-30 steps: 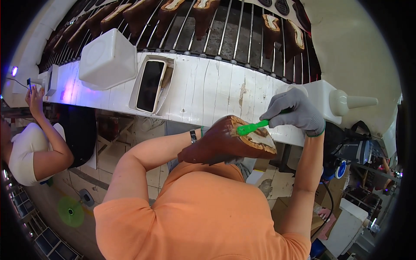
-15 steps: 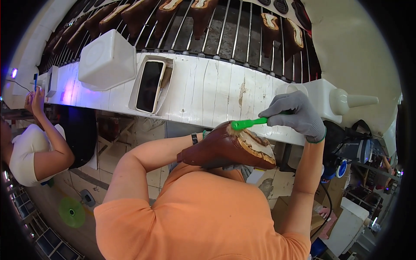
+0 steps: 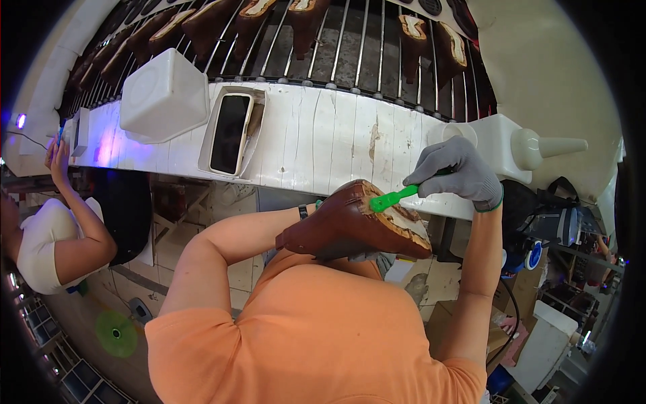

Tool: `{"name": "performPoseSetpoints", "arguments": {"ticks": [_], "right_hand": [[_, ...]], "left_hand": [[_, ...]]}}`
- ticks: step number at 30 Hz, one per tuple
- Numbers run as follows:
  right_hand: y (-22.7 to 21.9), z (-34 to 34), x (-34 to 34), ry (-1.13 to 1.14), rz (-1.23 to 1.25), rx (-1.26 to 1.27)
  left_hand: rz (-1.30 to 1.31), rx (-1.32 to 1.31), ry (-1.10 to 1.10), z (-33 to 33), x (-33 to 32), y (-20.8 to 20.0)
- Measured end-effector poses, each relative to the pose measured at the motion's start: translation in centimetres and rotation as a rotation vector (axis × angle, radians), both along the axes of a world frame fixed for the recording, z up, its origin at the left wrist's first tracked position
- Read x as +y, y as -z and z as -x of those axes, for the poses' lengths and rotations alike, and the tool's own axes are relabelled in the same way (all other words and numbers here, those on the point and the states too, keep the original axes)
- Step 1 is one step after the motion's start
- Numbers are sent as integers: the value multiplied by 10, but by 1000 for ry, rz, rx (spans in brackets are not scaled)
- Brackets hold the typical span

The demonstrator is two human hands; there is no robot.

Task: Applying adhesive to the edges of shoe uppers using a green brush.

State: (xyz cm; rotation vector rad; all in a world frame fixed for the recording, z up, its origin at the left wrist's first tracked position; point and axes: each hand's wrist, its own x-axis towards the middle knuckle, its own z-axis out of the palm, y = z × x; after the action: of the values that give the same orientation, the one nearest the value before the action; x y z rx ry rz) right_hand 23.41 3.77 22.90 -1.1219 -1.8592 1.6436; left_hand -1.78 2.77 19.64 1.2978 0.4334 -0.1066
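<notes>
Gloved right hand is gripping a green brush, its head touching the brown shoe upper's underside edge; phone is lying in tray on white counter.

One green brush and one brown shoe upper in mid-frame, two more uppers at upper right, at least five crowding the upper left, plus one phone, one white container, one nozzled white bottle right, one green fan lower left!
</notes>
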Motion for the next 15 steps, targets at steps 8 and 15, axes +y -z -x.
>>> {"name": "performPoseSetpoints", "arguments": {"ticks": [8,15], "right_hand": [[3,-7,12,-116,124,-4],[48,-70,2,-6,10,390]], "left_hand": [[246,3,49,9,1,5],[543,-68,-333,7,14,39]]}}
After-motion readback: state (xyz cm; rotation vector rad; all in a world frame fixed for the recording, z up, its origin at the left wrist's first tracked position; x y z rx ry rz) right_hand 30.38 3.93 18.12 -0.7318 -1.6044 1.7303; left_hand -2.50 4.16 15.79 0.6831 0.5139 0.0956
